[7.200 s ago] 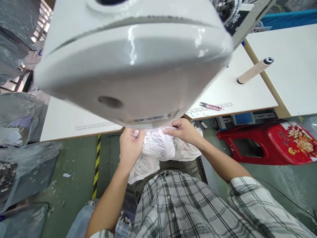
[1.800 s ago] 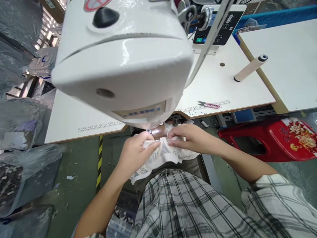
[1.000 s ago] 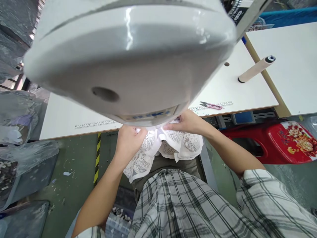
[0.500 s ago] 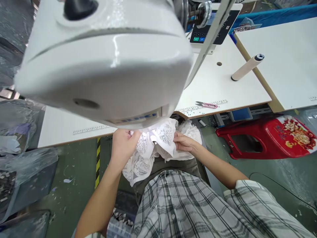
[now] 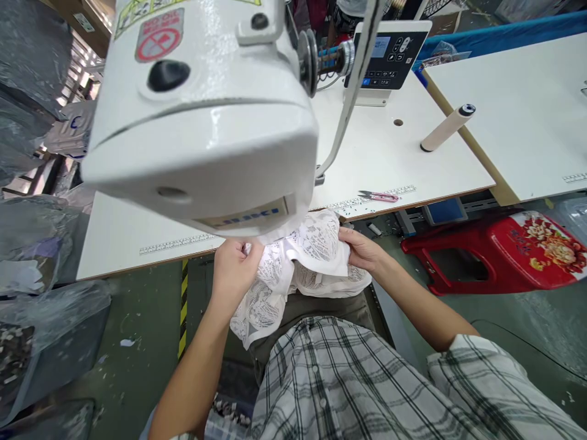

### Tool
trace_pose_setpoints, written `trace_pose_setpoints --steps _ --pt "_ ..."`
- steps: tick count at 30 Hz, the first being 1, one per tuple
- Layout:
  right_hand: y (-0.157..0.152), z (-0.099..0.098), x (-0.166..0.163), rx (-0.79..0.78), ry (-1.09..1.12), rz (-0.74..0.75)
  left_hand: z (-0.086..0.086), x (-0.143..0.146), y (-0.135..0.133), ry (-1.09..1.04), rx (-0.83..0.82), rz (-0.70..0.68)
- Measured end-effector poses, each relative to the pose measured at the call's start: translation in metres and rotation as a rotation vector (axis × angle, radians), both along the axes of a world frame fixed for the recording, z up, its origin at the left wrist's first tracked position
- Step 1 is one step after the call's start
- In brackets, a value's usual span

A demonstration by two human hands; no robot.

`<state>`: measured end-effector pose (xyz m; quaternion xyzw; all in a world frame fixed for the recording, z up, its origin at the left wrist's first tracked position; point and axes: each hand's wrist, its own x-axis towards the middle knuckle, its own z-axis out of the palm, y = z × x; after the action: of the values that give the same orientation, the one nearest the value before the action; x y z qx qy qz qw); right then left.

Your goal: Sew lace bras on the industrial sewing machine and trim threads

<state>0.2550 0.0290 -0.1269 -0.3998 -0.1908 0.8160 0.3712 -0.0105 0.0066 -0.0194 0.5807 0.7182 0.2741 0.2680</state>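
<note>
White lace bras (image 5: 316, 247) lie bunched over the table's front edge and my lap, below the head of a white sewing machine (image 5: 202, 159). On the left side my left hand (image 5: 238, 266) is closed, pinching the lace between thumb and fingers close under the machine head. My right hand (image 5: 360, 247) grips the right end of the upper lace piece, its fingers partly behind the cloth. The needle area and the far part of the lace are hidden by the machine head.
Pink-handled thread snips (image 5: 378, 196) lie by a ruler strip on the white table (image 5: 454, 168). A thread cone (image 5: 448, 128) and a control panel (image 5: 389, 55) stand farther back. To the right is a red stool (image 5: 495, 253); plastic-covered bins (image 5: 50, 342) are at left.
My right hand has moved right, drawing the upper lace piece out wider. The left hand keeps its pinch. The view has shifted, showing more of the machine's top and panel.
</note>
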Motion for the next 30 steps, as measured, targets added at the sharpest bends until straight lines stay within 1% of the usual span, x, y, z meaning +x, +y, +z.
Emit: trace_pose_setpoints --steps 2,3,5,7,8,9,10,11,12,13,14,15,16,17,18,19,21,22,23,25,30 --pt "0.004 0.009 0.006 0.073 -0.044 -0.048 -0.004 -0.006 -0.005 0.024 0.053 0.000" --pt "0.006 0.014 0.009 0.108 -0.070 -0.082 -0.005 -0.008 -0.010 0.048 0.119 0.004" --pt "0.008 0.027 0.013 0.183 -0.118 -0.149 -0.004 -0.008 -0.022 0.125 0.334 0.000" --pt "0.005 0.044 0.012 0.291 -0.150 -0.137 0.002 0.001 -0.037 0.187 0.560 -0.080" --pt "0.002 0.055 0.010 0.371 -0.158 -0.075 0.006 0.008 -0.045 0.196 0.650 -0.161" --pt "-0.002 0.065 0.007 0.473 -0.158 0.031 0.011 0.016 -0.052 0.191 0.723 -0.263" --pt "-0.007 0.077 0.002 0.585 -0.153 0.170 0.015 0.025 -0.058 0.188 0.765 -0.370" --pt "-0.011 0.088 -0.004 0.696 -0.141 0.325 0.019 0.032 -0.063 0.199 0.772 -0.463" --pt "-0.016 0.098 -0.011 0.794 -0.132 0.470 0.022 0.038 -0.065 0.221 0.743 -0.535" --pt "-0.019 0.106 -0.017 0.872 -0.139 0.580 0.024 0.041 -0.065 0.243 0.669 -0.586" --pt "-0.021 0.112 -0.022 0.928 -0.172 0.641 0.024 0.042 -0.063 0.253 0.551 -0.610" --pt "-0.022 0.116 -0.027 0.966 -0.232 0.654 0.023 0.040 -0.060 0.238 0.403 -0.605" --pt "-0.020 0.117 -0.032 0.991 -0.315 0.632 0.022 0.036 -0.056 0.192 0.255 -0.570" --pt "-0.017 0.117 -0.035 1.004 -0.414 0.590 0.019 0.031 -0.051 0.124 0.130 -0.506" --pt "-0.013 0.114 -0.038 1.003 -0.513 0.547 0.017 0.026 -0.046 0.050 0.034 -0.414" --pt "-0.008 0.111 -0.041 0.992 -0.598 0.514 0.013 0.021 -0.041 -0.020 -0.028 -0.302" --pt "0.002 0.102 -0.045 0.947 -0.727 0.470 0.007 0.015 -0.031 -0.123 -0.058 -0.078" --pt "0.007 0.099 -0.047 0.922 -0.766 0.450 0.005 0.013 -0.026 -0.148 -0.061 0.003" --pt "0.011 0.096 -0.049 0.899 -0.783 0.435 0.003 0.013 -0.022 -0.162 -0.066 0.054" --pt "0.017 0.093 -0.052 0.860 -0.777 0.411 0.000 0.014 -0.015 -0.172 -0.077 0.088" --pt "0.022 0.094 -0.055 0.824 -0.742 0.387 0.001 0.016 -0.006 -0.168 -0.053 0.080"
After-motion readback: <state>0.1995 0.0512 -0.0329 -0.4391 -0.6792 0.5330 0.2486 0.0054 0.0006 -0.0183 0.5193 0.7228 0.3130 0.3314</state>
